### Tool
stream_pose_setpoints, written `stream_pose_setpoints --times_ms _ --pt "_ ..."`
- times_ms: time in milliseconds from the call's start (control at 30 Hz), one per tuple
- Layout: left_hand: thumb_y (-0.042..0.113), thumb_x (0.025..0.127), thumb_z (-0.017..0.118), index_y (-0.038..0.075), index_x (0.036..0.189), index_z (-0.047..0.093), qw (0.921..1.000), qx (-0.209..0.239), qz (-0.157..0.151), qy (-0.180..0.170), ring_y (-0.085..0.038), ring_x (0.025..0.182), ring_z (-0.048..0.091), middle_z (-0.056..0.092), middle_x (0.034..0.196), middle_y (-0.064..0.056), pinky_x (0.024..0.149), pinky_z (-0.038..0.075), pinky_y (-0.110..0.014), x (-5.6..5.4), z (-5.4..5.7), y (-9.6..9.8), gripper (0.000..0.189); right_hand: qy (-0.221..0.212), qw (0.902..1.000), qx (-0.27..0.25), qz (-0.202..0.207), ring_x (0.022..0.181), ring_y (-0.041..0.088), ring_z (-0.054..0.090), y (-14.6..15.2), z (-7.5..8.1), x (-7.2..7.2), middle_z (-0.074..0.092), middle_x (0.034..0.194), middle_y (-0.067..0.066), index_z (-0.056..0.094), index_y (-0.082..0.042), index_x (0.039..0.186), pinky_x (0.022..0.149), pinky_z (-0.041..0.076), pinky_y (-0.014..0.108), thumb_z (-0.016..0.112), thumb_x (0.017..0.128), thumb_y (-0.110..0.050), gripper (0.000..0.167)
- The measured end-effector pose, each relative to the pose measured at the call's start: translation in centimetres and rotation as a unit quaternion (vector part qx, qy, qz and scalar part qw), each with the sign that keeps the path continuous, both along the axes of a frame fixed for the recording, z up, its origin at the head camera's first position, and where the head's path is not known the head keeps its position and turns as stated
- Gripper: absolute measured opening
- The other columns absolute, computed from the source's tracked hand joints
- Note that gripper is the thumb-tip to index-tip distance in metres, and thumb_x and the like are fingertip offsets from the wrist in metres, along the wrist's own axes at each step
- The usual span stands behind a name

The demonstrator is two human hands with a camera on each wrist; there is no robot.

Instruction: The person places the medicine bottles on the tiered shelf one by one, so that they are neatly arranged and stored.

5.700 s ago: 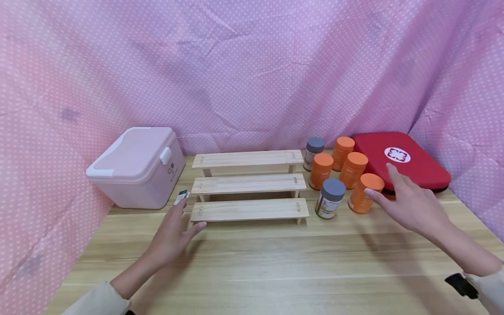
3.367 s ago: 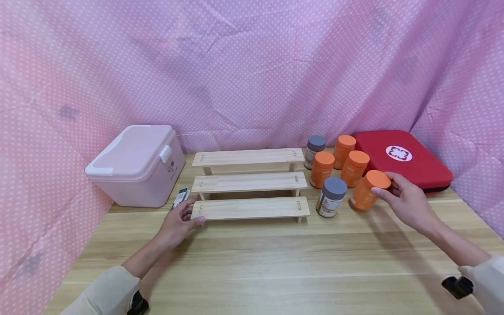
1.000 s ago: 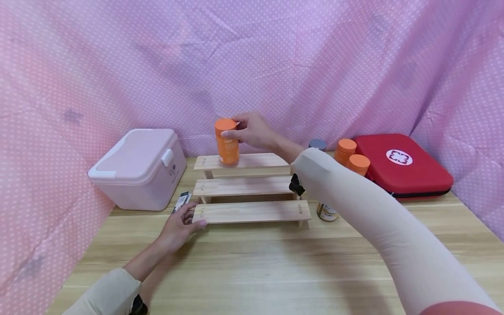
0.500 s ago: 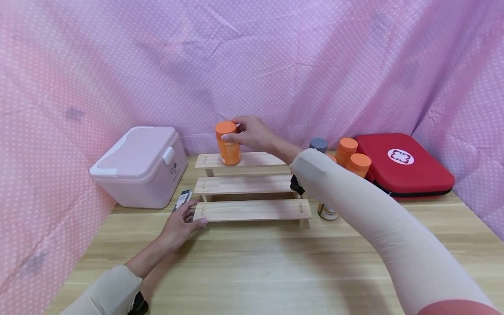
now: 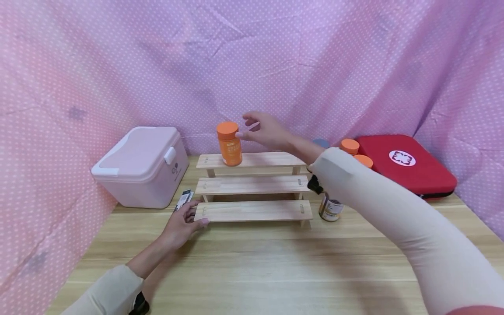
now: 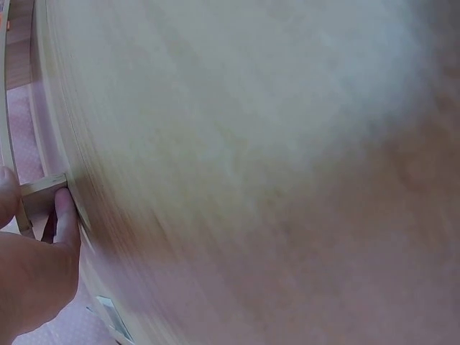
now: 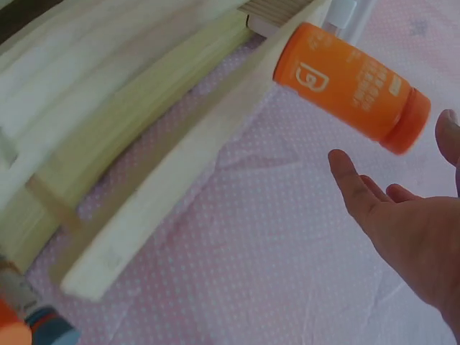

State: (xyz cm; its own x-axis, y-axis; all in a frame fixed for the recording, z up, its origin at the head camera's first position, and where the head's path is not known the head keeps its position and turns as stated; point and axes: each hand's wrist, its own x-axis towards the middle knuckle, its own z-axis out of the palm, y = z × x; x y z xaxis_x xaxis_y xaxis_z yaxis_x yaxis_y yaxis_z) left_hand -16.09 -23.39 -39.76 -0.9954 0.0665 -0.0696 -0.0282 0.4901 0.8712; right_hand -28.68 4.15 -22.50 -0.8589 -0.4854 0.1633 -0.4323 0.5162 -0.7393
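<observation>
An orange pill bottle (image 5: 230, 148) stands upright on the top step (image 5: 267, 159) of a three-step wooden display rack, near its left end. Just to its right is my right hand (image 5: 269, 132), fingers spread and thumb close beside the orange cap. In the right wrist view the bottle (image 7: 348, 86) stands apart from the hand (image 7: 410, 223), which holds nothing. My left hand (image 5: 179, 228) grips the left end of the front step (image 5: 252, 211), thumb at the front edge. The left wrist view shows its fingers around a wooden leg (image 6: 43, 188).
A pink lidded box (image 5: 139, 166) stands at the left, with a small printed packet (image 5: 183, 199) beside it. At right, a grey-capped bottle (image 5: 330, 208) and orange bottles (image 5: 349, 146) are partly hidden by my sleeve. A red first-aid case (image 5: 409, 168) lies behind them.
My right hand took an orange bottle from the right-hand group and carried it left onto the top step. It has now let go and drawn slightly right. The left hand took hold of the front step.
</observation>
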Motion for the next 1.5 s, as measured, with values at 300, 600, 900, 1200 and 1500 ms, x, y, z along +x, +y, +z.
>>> stream_pose_setpoints --times_ms 300,600,900,1200,1500 --pt "0.018 0.088 0.072 -0.002 0.142 0.037 1.0 0.0 0.001 0.002 -0.03 0.114 0.057 0.058 0.127 -0.023 0.085 0.051 -0.025 0.1 0.0 -0.1 0.068 0.024 0.9996 0.011 0.014 0.121 0.031 0.051 6.5 1.1 2.9 0.049 0.138 0.018 0.043 0.0 0.14 0.102 0.043 0.044 0.07 0.089 -0.018 0.061" --pt "0.019 0.088 0.072 -0.003 0.143 0.035 1.0 -0.006 0.001 -0.001 -0.033 0.116 0.055 0.055 0.13 -0.024 0.092 0.05 -0.033 0.1 0.4 0.0 0.07 0.024 0.9976 0.049 -0.042 0.117 0.033 0.054 13.9 -0.4 7.6 0.054 0.134 0.013 0.049 -0.007 0.138 0.097 0.045 0.05 0.071 0.089 -0.023 0.056" --pt "0.018 0.089 0.071 -0.003 0.144 0.034 0.9997 -0.021 0.007 -0.009 -0.035 0.118 0.054 0.054 0.131 -0.025 0.095 0.049 -0.039 0.1 0.5 0.2 0.07 0.049 0.9935 0.067 -0.078 0.112 0.025 0.055 18.7 -3.4 9.9 0.058 0.126 0.011 0.054 -0.008 0.133 0.09 0.05 0.026 0.074 0.086 -0.023 0.053" --pt "0.018 0.088 0.071 -0.004 0.143 0.035 0.9997 -0.02 0.006 -0.007 -0.033 0.117 0.055 0.055 0.13 -0.025 0.093 0.05 -0.036 0.1 0.3 0.2 0.069 0.03 0.9943 0.079 -0.065 0.111 0.031 0.056 20.5 -6.9 10.7 0.057 0.124 0.012 0.05 -0.005 0.134 0.088 0.052 0.03 0.076 0.084 -0.027 0.061" --pt "0.019 0.088 0.071 -0.003 0.143 0.035 0.9998 -0.02 0.003 -0.006 -0.031 0.116 0.056 0.056 0.129 -0.024 0.09 0.05 -0.03 0.3 0.4 0.3 0.068 -0.022 0.994 0.081 -0.069 0.115 0.033 0.052 20.7 -9.1 11.0 0.056 0.127 0.014 0.043 -0.005 0.142 0.091 0.05 0.05 0.076 0.084 -0.032 0.072"
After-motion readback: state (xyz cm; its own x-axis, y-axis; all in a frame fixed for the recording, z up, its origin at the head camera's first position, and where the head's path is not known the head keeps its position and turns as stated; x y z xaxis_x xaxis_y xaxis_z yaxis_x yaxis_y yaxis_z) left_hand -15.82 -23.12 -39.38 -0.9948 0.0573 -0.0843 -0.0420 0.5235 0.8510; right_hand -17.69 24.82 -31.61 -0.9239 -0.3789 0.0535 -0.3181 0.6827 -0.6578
